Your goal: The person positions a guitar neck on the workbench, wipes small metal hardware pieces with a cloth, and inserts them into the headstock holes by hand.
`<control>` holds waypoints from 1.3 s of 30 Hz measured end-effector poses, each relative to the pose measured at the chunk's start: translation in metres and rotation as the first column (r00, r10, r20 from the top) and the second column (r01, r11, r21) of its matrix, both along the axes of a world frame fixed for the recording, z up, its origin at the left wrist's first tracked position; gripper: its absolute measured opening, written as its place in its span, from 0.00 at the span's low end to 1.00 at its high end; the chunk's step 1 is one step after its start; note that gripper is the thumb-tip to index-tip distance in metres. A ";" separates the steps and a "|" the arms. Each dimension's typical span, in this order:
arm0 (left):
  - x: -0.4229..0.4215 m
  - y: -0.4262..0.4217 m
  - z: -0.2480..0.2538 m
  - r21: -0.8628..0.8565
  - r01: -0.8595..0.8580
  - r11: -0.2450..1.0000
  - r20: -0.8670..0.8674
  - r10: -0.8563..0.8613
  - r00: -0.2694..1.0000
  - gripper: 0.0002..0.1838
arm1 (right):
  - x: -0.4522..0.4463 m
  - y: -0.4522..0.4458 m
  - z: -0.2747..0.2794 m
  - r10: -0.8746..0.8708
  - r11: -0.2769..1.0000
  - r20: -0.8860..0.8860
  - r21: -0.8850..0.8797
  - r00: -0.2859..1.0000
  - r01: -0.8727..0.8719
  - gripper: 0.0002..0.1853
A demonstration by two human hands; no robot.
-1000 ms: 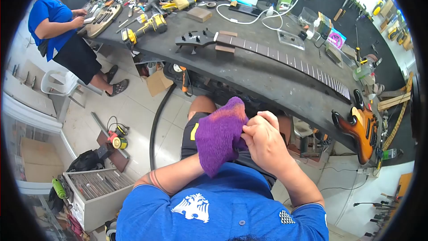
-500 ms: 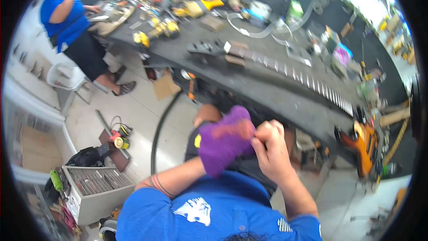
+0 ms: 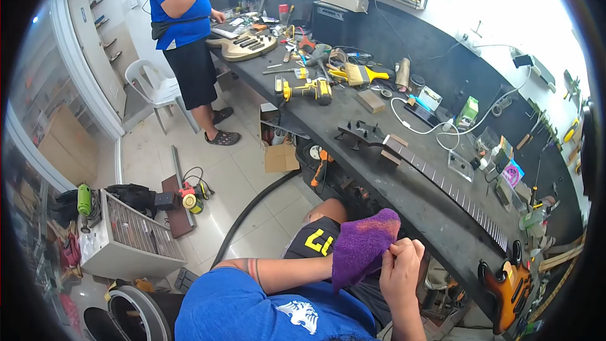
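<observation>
A purple cloth (image 3: 363,249) with a reddish-orange patch near its top covers my left hand, whose fingers are hidden beneath it. My right hand (image 3: 402,265) pinches the cloth's right edge between thumb and fingers. Both hands are over my lap, just in front of the workbench's near edge. Beyond them on the dark workbench (image 3: 404,180) lies a guitar neck (image 3: 448,188), its headstock end resting on a small wooden block (image 3: 391,157). The sunburst guitar body (image 3: 512,290) is at the neck's right end.
A co-worker (image 3: 183,38) stands at the bench's far left beside a pale guitar body (image 3: 245,47). A yellow drill (image 3: 306,89) and brush (image 3: 360,74) lie on the bench. A black hose (image 3: 252,205), white chair (image 3: 154,88) and drawer unit (image 3: 126,240) are left.
The view has swung left, so the bench and cloth appear farther right. My right hand keeps its pinch on the cloth. The co-worker has raised one hand toward the head.
</observation>
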State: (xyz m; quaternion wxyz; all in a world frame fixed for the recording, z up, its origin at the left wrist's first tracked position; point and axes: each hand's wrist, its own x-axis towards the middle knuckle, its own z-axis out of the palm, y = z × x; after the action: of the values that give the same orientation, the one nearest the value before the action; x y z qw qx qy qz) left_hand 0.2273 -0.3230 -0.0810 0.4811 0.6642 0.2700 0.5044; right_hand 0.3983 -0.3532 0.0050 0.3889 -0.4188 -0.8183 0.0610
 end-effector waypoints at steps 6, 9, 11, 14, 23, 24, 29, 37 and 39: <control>-0.001 0.002 -0.019 -0.240 0.189 0.952 0.179 -0.148 0.973 0.20 | -0.006 -0.010 -0.013 -0.200 0.923 -0.318 -0.377 0.927 0.070 0.07; -0.008 0.003 -0.022 -0.346 0.200 0.917 0.030 -0.203 0.979 0.20 | -0.005 -0.013 -0.011 -0.241 0.841 -0.447 -0.539 0.861 -0.044 0.08; -0.016 0.002 -0.007 -0.587 0.352 0.729 0.187 -0.301 0.935 0.20 | -0.005 -0.014 -0.012 -0.238 0.801 -0.552 -0.577 0.799 -0.160 0.08; -0.012 0.005 -0.005 -0.394 0.311 0.865 0.040 -0.322 0.946 0.18 | -0.008 -0.016 -0.008 -0.229 0.802 -0.516 -0.581 0.825 -0.141 0.08; 0.007 -0.002 -0.017 -0.106 0.150 0.983 0.075 -0.142 0.987 0.21 | -0.013 -0.015 -0.017 -0.194 0.926 -0.351 -0.373 0.916 0.053 0.06; 0.008 -0.001 -0.013 -0.084 0.138 0.987 0.038 -0.135 0.990 0.20 | -0.015 -0.015 -0.016 -0.181 0.950 -0.315 -0.301 0.932 0.083 0.06; 0.006 -0.004 0.019 0.080 -0.069 0.994 -0.173 0.083 0.981 0.13 | -0.015 -0.011 -0.011 -0.105 0.994 -0.065 0.026 0.992 0.107 0.06; 0.000 -0.002 0.024 0.115 0.006 0.993 -0.304 0.029 0.952 0.15 | -0.015 -0.018 -0.008 -0.269 0.898 -0.478 -0.438 0.836 0.039 0.09; -0.009 -0.002 0.024 0.112 0.046 0.993 -0.327 -0.007 0.945 0.15 | -0.015 -0.019 -0.003 -0.285 0.841 -0.594 -0.531 0.753 -0.101 0.11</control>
State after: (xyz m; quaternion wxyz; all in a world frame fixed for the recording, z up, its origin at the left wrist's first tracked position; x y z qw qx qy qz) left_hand 0.2183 -0.3252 -0.0567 0.3964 0.7692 0.3065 0.3965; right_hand 0.3834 -0.3722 0.0016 0.5195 -0.5031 -0.5581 0.4069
